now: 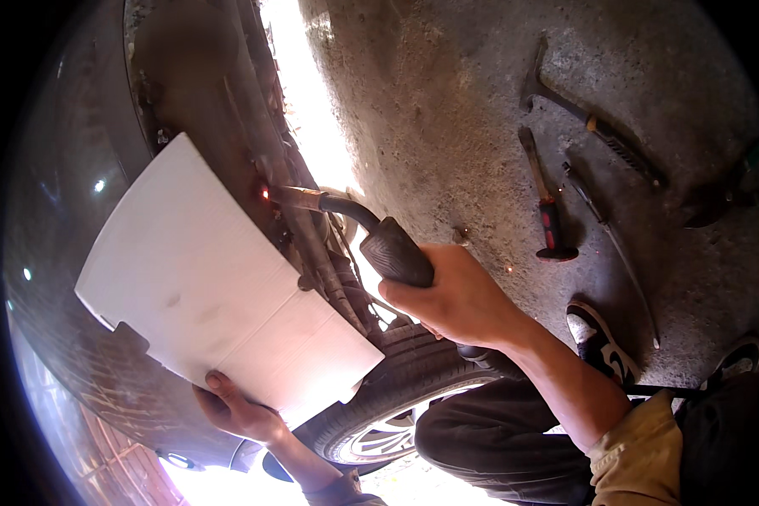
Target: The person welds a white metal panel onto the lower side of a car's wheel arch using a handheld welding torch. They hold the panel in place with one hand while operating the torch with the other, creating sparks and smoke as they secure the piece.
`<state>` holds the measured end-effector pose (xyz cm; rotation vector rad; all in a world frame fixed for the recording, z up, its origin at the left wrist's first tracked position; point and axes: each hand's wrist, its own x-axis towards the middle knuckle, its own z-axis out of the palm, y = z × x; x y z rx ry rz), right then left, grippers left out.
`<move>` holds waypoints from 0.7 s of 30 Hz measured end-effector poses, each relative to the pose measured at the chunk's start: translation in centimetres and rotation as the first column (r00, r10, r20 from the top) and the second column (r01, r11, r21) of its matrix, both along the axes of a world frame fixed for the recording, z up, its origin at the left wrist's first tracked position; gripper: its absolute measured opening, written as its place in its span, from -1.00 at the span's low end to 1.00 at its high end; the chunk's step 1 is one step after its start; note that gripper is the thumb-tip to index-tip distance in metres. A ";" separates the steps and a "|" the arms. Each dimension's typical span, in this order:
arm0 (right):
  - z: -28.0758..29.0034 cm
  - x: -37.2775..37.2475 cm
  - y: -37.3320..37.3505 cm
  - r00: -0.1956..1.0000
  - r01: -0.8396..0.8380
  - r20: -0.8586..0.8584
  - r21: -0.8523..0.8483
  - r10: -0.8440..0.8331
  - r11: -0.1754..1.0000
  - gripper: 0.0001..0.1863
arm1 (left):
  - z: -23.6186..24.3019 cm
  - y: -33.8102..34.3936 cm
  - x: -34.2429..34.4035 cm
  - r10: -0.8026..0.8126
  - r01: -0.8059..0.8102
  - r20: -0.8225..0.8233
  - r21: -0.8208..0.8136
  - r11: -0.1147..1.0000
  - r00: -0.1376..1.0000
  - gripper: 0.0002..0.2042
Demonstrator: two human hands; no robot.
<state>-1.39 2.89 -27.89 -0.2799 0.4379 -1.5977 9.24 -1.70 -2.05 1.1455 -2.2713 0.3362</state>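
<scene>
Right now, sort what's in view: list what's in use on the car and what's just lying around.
In use:
- welding torch, gripped by the right hand, tip glowing at the wheel arch
- white cardboard sheet, held by the left hand against the car body

Lying on the concrete floor:
- hammer
- red-handled hammer
- thin metal rod

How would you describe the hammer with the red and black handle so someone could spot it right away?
Start at the concrete floor to the right of the car wheel, where three long tools lie near each other. The red and black handled hammer is the one nearest the right hand, handle end toward the person. Its neighbours are a hammer with a dark ribbed grip and a thin bare metal bar.
</scene>
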 end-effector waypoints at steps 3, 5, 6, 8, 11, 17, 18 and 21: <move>0.2 -0.4 0.1 1.000 -0.020 -0.012 0.010 0.020 1.000 -0.65 | 0.3 -0.4 0.6 -0.022 0.019 0.127 0.019 1.000 0.992 -0.42; 0.3 -0.1 -0.1 0.999 0.042 -0.018 0.002 -0.042 0.999 -0.69 | 0.1 -0.4 0.7 -0.011 0.004 0.218 0.036 0.999 0.976 -0.36; 0.3 0.5 -0.4 0.993 0.113 -0.016 -0.009 -0.113 0.994 -0.71 | -0.1 -0.2 0.4 0.014 -0.019 0.222 0.023 1.000 0.975 -0.36; 0.2 0.9 -0.4 0.990 0.140 0.028 -0.018 -0.140 0.990 -0.73 | -0.7 0.2 -0.4 0.065 -0.067 0.229 -0.002 0.998 0.971 -0.36; 0.3 -0.1 0.2 0.994 0.045 0.099 -0.019 -0.043 0.999 -0.72 | -0.1 -0.1 0.2 0.080 -0.061 0.194 -0.105 0.993 0.978 -0.34; -0.3 0.4 -0.2 0.991 -0.034 0.131 -0.020 0.036 0.999 -0.67 | -0.3 0.1 -0.5 0.072 -0.065 0.050 -0.134 0.989 0.996 -0.28; -0.3 0.1 -0.1 0.991 -0.040 0.128 -0.025 0.043 0.999 -0.67 | -0.2 0.2 -0.4 0.081 -0.072 0.061 -0.127 0.989 0.995 -0.28; -0.2 0.0 -0.2 0.993 -0.020 0.115 -0.054 0.026 0.998 -0.72 | 0.1 0.1 -0.1 0.089 -0.079 0.083 -0.113 0.990 0.993 -0.28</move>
